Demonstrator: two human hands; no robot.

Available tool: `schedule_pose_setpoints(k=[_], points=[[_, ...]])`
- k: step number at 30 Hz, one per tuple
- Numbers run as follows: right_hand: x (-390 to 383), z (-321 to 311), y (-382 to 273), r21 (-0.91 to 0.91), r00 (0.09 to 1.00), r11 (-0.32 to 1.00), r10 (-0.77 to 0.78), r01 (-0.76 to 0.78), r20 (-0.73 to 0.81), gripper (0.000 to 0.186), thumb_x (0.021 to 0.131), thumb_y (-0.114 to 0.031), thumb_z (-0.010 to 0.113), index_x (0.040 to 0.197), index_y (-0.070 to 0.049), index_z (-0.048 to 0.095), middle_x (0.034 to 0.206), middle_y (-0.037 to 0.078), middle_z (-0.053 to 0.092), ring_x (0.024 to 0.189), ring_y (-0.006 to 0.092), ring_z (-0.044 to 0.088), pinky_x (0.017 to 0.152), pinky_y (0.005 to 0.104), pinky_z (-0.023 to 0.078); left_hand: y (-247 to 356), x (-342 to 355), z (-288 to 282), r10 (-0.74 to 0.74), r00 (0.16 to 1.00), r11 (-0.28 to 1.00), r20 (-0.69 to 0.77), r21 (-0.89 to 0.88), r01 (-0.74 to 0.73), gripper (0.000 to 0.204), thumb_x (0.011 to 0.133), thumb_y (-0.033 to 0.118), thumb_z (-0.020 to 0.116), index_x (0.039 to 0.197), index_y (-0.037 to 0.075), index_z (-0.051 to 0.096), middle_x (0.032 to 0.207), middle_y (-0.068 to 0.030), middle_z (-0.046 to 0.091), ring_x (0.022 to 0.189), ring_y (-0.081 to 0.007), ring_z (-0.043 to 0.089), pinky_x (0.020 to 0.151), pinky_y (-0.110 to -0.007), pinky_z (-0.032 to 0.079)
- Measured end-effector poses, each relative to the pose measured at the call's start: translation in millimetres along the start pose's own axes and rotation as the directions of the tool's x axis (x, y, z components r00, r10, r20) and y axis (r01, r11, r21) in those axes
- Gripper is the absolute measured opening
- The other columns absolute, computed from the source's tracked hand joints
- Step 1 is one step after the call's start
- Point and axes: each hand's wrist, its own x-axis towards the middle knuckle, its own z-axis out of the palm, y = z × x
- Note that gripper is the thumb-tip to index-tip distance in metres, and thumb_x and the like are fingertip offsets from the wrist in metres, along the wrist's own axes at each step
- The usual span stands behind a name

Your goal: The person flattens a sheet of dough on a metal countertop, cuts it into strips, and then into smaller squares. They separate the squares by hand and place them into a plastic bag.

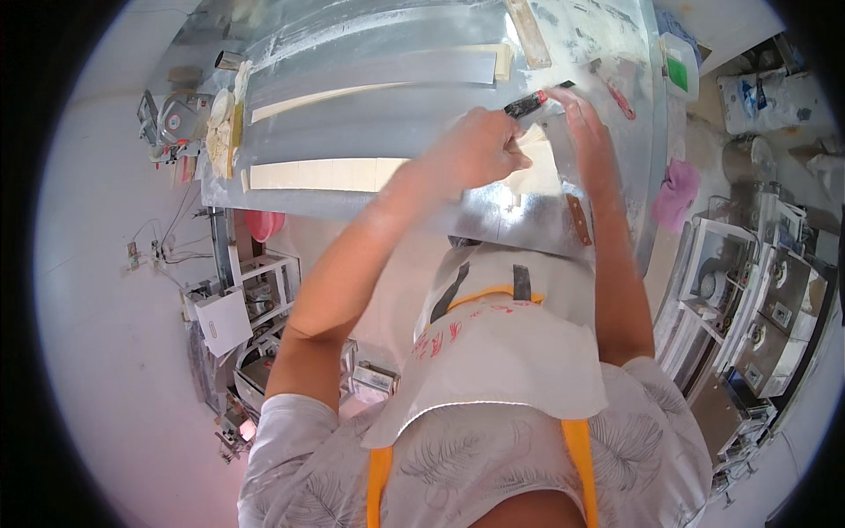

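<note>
My left hand (488, 150) is closed at the front right of the metal table (352, 132), its fingers pinching the edge of a flat, pale piece of dough (539, 172). My right hand (581, 128) is beside it, fingers stretched out and slightly blurred. Its fingertips are by the red end of a black tool (525, 105) whose kind I cannot make out; whether they touch it is unclear. Left of my left hand lies a long dough strip (321, 174) marked across into sections. Below my right hand rests a brown riveted handle (578, 220).
Farther back, a long metal strip (422, 70) lies over more dough. A wooden bar (528, 35) and a red-handled tool (622, 99) lie on the floury far right. At the right edge are a clear tub (678, 69) and a pink cloth (676, 194). A scale (185, 119) stands left.
</note>
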Motion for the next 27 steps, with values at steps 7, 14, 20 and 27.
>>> schedule_pose_setpoints(k=[7, 14, 20, 27], points=[[-21, 8, -45, 0.167, 0.886, 0.909, 0.309, -0.382, 0.344, 0.043, 0.11, -0.029, 0.057, 0.136, 0.005, 0.061, 0.124, 0.008, 0.068, 0.114, 0.0137, 0.061, 0.101, 0.0295, 0.048, 26, -31, -63, -0.045, 0.974, 0.929, 0.221, -0.349, 0.122, 0.029, 0.093, 0.026, 0.08, 0.088, -0.003, 0.075, 0.079, -0.0098, 0.072, 0.076, -0.0186, 0.074, 0.066, -0.029, 0.059], [-18, 33, -83, 0.606, 0.901, 0.703, 0.117, -0.373, 0.418, 0.042, 0.112, -0.034, 0.054, 0.136, -0.001, 0.061, 0.113, 0.007, 0.069, 0.1, 0.0126, 0.064, 0.087, 0.0304, 0.053, 47, -86, -95, 0.024, 0.998, 0.564, -0.057, -0.824, -0.06, 0.034, 0.097, 0.024, 0.077, 0.114, -0.006, 0.072, 0.099, -0.0114, 0.075, 0.087, -0.0182, 0.075, 0.076, -0.03, 0.06], [-29, 71, -161, 0.775, 0.926, 0.513, 0.124, -0.368, 0.357, 0.043, 0.114, -0.037, 0.046, 0.134, -0.002, 0.061, 0.112, 0.009, 0.071, 0.095, 0.0155, 0.067, 0.081, 0.029, 0.055, 56, -119, -81, 0.087, 0.923, 0.505, -0.375, -0.782, -0.365, 0.035, 0.091, 0.004, 0.08, 0.123, -0.003, 0.067, 0.101, -0.0049, 0.073, 0.092, -0.0114, 0.07, 0.081, -0.029, 0.057], [-19, 94, -169, 0.743, 0.943, 0.593, 0.089, -0.31, 0.322, 0.054, 0.114, -0.038, 0.044, 0.148, 0.004, 0.052, 0.124, 0.015, 0.071, 0.095, 0.0186, 0.072, 0.073, 0.0305, 0.058, 64, -141, -93, 0.007, 0.867, 0.523, -0.498, -0.737, -0.427, 0.042, 0.087, 0.001, 0.084, 0.124, -0.003, 0.066, 0.103, -0.0052, 0.073, 0.093, -0.0114, 0.07, 0.085, -0.028, 0.057]])
